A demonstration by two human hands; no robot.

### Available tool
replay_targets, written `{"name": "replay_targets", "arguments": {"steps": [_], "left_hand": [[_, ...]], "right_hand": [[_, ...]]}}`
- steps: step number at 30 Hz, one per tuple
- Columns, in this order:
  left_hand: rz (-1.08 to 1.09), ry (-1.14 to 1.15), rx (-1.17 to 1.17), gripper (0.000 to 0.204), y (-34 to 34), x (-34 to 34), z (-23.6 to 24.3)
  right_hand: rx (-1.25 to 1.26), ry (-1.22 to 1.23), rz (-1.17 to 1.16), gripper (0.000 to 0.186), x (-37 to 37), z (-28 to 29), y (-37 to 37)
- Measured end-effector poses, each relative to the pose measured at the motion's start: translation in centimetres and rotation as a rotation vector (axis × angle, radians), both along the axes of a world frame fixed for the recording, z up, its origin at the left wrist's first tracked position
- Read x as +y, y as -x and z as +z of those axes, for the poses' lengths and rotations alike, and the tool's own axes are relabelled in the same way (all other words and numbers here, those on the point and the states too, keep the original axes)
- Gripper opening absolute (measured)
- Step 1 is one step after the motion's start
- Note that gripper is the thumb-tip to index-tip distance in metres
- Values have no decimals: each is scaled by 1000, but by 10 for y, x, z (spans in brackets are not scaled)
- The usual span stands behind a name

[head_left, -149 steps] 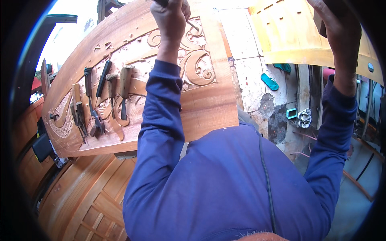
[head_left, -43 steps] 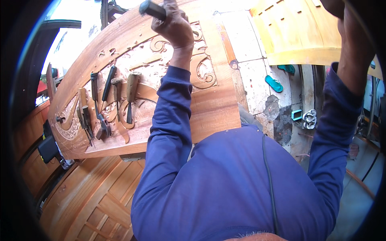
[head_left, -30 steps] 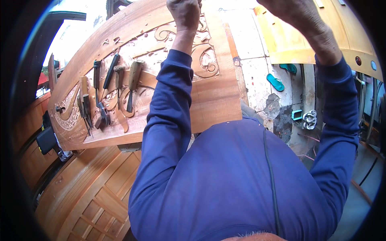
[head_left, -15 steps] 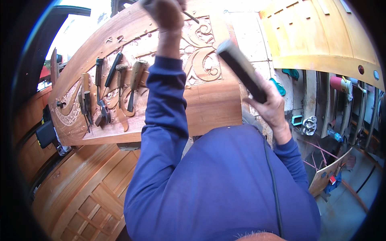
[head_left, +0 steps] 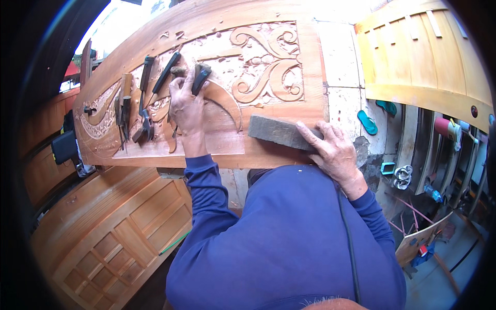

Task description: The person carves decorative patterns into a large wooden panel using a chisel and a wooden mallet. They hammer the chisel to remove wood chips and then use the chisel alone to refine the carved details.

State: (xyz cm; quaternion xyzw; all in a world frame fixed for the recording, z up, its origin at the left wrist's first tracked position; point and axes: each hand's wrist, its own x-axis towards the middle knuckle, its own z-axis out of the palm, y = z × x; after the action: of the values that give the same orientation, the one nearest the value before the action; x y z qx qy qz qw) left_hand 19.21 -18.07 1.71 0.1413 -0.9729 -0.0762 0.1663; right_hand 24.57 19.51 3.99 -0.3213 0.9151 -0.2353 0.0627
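My left hand point(head_left: 187, 111) reaches over the row of carving tools, its fingers closed around a dark-handled chisel point(head_left: 200, 81); the blade is hidden beneath the hand. My right hand point(head_left: 335, 152) grips the right end of a long grey-brown wooden block point(head_left: 276, 131), which lies along the near edge of a carved wooden panel point(head_left: 281, 111). To the left of my left hand lie a black-handled chisel point(head_left: 166, 72), another black-handled tool point(head_left: 146, 72) and a wooden-handled chisel point(head_left: 126, 85). Scroll carving point(head_left: 268, 85) fills the panel's right part.
Wood shavings point(head_left: 180, 35) are scattered on the panel. Below it, at lower left, leans a panelled door point(head_left: 150, 206). Green slippers point(head_left: 367, 122) lie on the tiled floor to the right, below a yellowish wooden panel point(head_left: 413, 67). A dark cable point(head_left: 349, 237) runs down my shirt.
My left hand has come down and nearer, from the panel's far side to the tools. My right hand has lowered the raised wooden block onto the panel's near edge.
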Motion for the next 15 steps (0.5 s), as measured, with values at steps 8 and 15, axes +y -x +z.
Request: {"name": "replay_targets", "arguments": {"steps": [8, 15], "left_hand": [[-38, 50, 119, 47, 16, -39, -14], [2, 142, 95, 47, 34, -90, -23]], "right_hand": [[54, -114, -90, 102, -15, -3, -10], [85, -156, -222, 97, -26, -2, -22]]}}
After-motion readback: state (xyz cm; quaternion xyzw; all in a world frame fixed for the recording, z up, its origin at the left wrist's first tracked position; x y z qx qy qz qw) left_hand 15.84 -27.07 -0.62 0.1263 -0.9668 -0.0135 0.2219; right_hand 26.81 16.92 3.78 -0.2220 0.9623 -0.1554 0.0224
